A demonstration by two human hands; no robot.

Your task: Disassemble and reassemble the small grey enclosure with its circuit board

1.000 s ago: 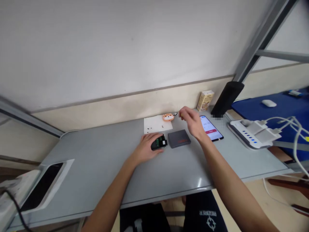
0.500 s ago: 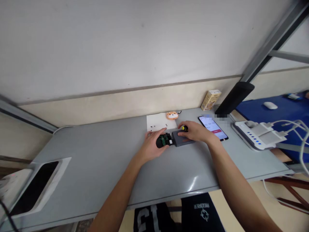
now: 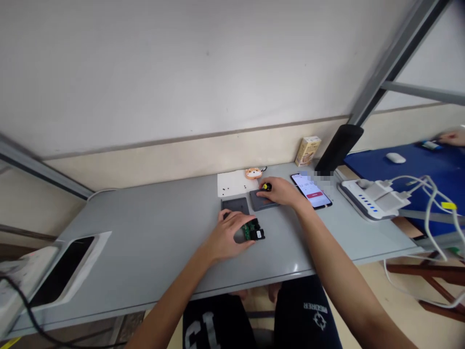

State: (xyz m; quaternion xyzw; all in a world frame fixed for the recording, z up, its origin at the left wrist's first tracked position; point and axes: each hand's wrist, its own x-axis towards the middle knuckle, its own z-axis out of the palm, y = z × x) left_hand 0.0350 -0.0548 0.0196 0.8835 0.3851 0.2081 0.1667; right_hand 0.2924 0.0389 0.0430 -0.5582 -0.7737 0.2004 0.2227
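My left hand [image 3: 229,236] grips a green circuit board [image 3: 250,230] with black parts and a white label, thumb at the near edge and fingers at the far edge. Behind it a dark grey flat case half [image 3: 235,205] lies on the desk, partly covered by my fingers. My right hand [image 3: 281,191] is closed around a small yellow-and-black screwdriver [image 3: 267,186], of which just the end shows. The same hand rests on a second dark grey case piece [image 3: 260,201]. Several tiny dark screws [image 3: 223,189] lie on a white paper sheet [image 3: 234,178].
An orange animal-faced case [image 3: 253,173] sits on the paper's corner. Rightward are a phone [image 3: 313,194] with a timer, a carton [image 3: 307,150], a black cylinder [image 3: 339,149] and a power strip [image 3: 366,201]. A tablet-like device [image 3: 65,266] lies left. Another person's hand [image 3: 454,138] shows far right.
My left hand has moved nearer with the circuit board, and a grey case half now shows behind it, apart from the board. My right hand stays at the other case piece. The view has shifted slightly.
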